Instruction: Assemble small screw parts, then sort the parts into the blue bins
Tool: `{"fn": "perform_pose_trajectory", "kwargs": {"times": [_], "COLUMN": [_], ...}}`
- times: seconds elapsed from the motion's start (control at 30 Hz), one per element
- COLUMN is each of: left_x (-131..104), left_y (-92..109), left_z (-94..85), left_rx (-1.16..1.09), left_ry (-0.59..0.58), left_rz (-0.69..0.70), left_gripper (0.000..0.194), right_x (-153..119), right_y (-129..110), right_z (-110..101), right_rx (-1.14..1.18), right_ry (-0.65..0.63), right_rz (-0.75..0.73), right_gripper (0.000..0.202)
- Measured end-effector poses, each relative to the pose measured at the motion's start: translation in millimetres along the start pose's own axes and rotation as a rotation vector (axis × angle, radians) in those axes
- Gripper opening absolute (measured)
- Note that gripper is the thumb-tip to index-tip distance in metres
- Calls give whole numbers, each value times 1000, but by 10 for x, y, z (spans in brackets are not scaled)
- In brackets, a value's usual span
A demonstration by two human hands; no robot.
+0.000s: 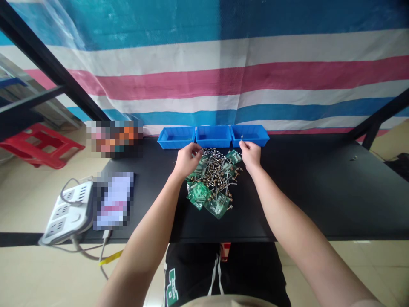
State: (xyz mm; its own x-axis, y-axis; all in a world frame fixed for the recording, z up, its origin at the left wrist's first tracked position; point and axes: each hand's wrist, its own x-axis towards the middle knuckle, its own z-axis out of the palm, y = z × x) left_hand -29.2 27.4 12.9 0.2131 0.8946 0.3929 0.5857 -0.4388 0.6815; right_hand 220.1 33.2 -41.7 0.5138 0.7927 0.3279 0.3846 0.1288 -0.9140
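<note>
A heap of metal screws [215, 170], several with brass-coloured ends, lies on the black table between my hands. Small green plastic packets [218, 205] holding pale pieces lie in and around the heap. At its upper left edge, my left hand [188, 160] has its fingers curled together; what they hold, if anything, is hidden. My right hand [251, 154] pinches a small metal screw [242, 137] between thumb and forefinger, tip upward, just in front of the right blue bin [258, 138]. Beside that bin stand the middle blue bin [213, 143] and the left blue bin [174, 145].
A striped plastic sheet [191, 81] hangs behind the black table [313, 192]. On the left are a white power strip [68, 209] with cables and a blurred-out flat object [115, 200]. A red stool [41, 145] stands on the floor. Small bits [353, 158] lie far right.
</note>
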Motion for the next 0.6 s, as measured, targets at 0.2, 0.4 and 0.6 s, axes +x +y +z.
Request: {"fn": "perform_pose_trajectory", "kwargs": {"times": [0.2, 0.4, 0.6], "left_x": [-5, -28, -16], "left_y": [-89, -158, -189], "left_z": [14, 39, 52], "left_rx": [216, 372, 334], "left_ry": [-54, -179, -195], "left_rz": [20, 7, 18], "left_gripper": [21, 29, 19], "right_x": [-40, -95, -121], "right_y": [-65, -147, -184], "right_z": [-10, -15, -14], "right_rx": [-53, -98, -118], "right_ry": [-39, -75, -89], "right_rz": [-36, -71, -91], "right_gripper": [40, 41, 44]}}
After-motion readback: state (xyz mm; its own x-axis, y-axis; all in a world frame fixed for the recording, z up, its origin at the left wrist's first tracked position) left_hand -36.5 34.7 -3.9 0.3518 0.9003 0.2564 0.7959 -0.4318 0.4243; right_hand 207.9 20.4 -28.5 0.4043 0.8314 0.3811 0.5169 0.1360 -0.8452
